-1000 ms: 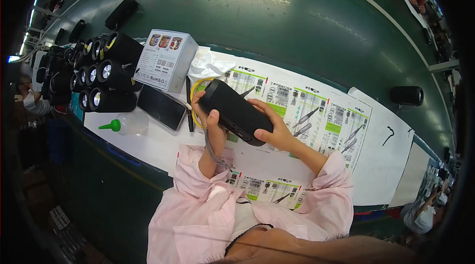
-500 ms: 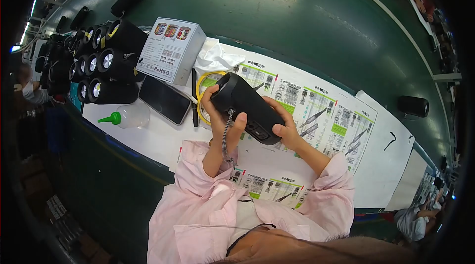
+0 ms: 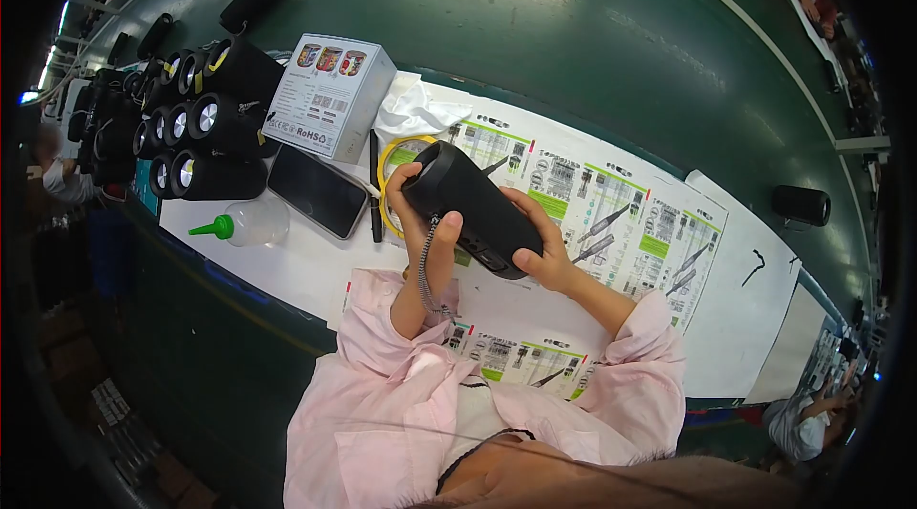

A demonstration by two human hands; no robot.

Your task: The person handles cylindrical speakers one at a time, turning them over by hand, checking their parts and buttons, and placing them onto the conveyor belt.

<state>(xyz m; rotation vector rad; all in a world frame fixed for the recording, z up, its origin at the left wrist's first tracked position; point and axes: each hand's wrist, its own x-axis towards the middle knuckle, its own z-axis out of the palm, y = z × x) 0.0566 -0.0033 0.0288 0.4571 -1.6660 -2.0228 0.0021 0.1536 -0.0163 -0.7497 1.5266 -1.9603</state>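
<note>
Currently, head view: step looks like two-handed handling. L hand (image 3: 440,253) curled part-open round one end of black cylindrical speaker (image 3: 478,203), R hand (image 3: 554,265) likewise at other end; speaker's over white-covered table (image 3: 745,318), btwn near & far edges. Any turn calls for both hands together, w/ grey braided strap (image 3: 424,268) kept clear.

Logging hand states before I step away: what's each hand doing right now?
Left hand: closed on one end of the black speaker.
Right hand: closed on the speaker's other end.

Glossy green surface (image 3: 573,55) beyond white-covered table (image 3: 740,328)
</note>
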